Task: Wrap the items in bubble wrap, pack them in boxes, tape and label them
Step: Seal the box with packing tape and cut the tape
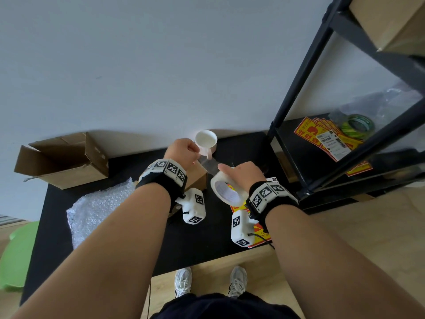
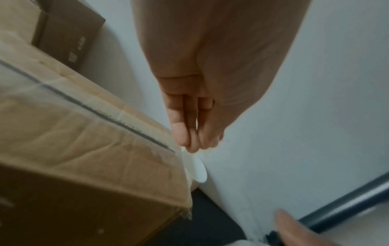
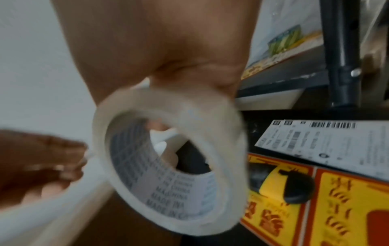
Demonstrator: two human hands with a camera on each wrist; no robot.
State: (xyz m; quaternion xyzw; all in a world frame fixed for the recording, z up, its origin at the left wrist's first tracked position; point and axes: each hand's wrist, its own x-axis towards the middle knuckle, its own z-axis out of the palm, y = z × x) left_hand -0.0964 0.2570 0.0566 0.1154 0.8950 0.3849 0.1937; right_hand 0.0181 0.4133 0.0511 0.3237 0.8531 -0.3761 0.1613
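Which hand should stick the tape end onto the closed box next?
Left. The left hand already pinches the free tape end just above the closed box; the right hand is occupied holding the tape roll.

A plain pale grey-white wall (image 1: 142, 65) fills the far side. Light wooden flooring (image 1: 358, 229) runs underneath. A black-topped table (image 1: 202, 247) stands against the wall, a black metal shelving rack (image 1: 319, 93) to its right.

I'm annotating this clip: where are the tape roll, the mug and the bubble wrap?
tape roll (image 3: 168, 166): right wrist view, printed inner core.
mug (image 1: 206, 138): head view, white inside below the rim.
bubble wrap (image 1: 99, 208): head view, middle of the crumpled sheet.
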